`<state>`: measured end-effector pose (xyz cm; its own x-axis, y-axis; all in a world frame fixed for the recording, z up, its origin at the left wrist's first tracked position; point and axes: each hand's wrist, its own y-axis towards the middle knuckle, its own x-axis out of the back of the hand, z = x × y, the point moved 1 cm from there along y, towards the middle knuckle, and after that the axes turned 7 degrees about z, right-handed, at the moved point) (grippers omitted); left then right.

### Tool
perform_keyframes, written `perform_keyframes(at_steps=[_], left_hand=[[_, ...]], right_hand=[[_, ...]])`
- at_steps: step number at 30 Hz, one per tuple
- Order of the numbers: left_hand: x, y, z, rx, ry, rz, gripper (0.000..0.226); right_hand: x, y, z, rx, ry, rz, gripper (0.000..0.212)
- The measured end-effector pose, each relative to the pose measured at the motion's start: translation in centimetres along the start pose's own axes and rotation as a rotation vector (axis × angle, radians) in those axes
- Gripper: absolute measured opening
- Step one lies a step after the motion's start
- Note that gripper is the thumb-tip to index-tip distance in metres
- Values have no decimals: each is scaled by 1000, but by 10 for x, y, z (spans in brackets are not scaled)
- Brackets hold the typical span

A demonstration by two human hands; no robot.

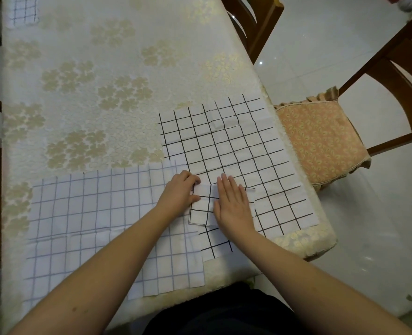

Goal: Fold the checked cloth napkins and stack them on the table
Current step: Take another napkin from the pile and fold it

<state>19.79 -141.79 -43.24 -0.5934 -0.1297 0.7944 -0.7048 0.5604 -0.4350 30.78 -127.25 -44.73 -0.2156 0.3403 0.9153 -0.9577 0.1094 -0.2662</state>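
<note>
On the counter [127, 68], near its front right corner, a small folded napkin [201, 209], white with black checks, is pressed flat by the right hand [232, 205], fingers straight, and pinched at its left edge by the left hand [179, 193].

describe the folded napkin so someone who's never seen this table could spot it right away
Start at the table's near right corner, where a flat black-checked napkin lies spread. On its near part sits the folded napkin, between the left hand and the flat right hand. It is the only small, layered packet; its neighbours, including the blue-checked napkin, lie unfolded.
</note>
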Motion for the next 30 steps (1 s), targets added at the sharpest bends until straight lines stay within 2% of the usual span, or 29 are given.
perform_keyframes(at_steps=[5,12,16,22,27,30], left_hand=[[-1,0,3,-22,10,-15,50],[-1,-1,4,-25,36,8,50],[2,4,1,-9,69,27,51],[10,9,-4,19,165,20,42],[8,2,-8,0,51,29,30],[4,-3,-5,36,-71,14,29]], right_hand=[[-20,-1,4,17,-67,87,65],[-2,-10,-68,-122,-133,112,69],[12,-16,-93,-101,-149,89,64],[30,2,-88,-101,-19,-62,37],[52,12,-79,-186,86,81,12],[56,9,-77,-224,220,170,13]])
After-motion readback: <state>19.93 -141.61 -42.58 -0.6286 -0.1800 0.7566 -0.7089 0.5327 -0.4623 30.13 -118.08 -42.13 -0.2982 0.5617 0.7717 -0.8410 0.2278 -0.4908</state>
